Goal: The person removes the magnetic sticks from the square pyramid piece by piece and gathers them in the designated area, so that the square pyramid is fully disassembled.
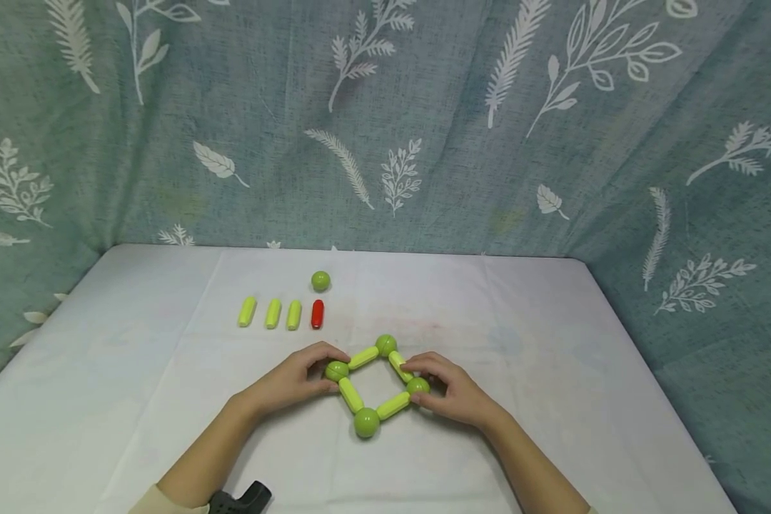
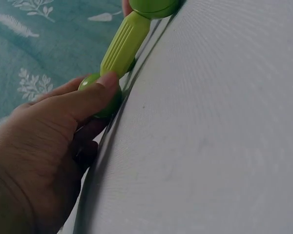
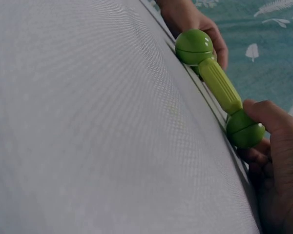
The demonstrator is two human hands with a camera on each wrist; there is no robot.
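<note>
On the white-covered bench (image 1: 552, 343), right in front of the person, lies a four-sided loop (image 1: 350, 395) of glossy green balls and ribbed yellow-green rods, plastic by the look of them. The left hand (image 1: 293, 378) has its fingers curled about the left corner ball (image 1: 335, 370), the thumb lying against it where the rod meets it. The right hand (image 1: 452, 389) grips the right corner ball (image 1: 419, 386) the same way, one finger reaching onto the far right rod (image 1: 397, 363).

As far as I can judge, the loop is all joined up: four balls, four rods, a ball at every corner. Loose on the bench beyond the left hand, and not joined to anything, are three yellow-green rods (image 1: 273, 314) in a row, a smooth red rod (image 1: 318, 314) beside them, and a single green ball (image 1: 320, 280) behind.

I can't make out whether the joints at the two held corners are seated firmly, since the fingers cover part of them. Some fingertips are hidden behind the balls. Both wrist views catch the loop nearly edge-on, so its far parts drop out of sight. By the left forearm, a black object (image 1: 240, 500) is cut off by the lower edge; I can't say what it is.
</note>
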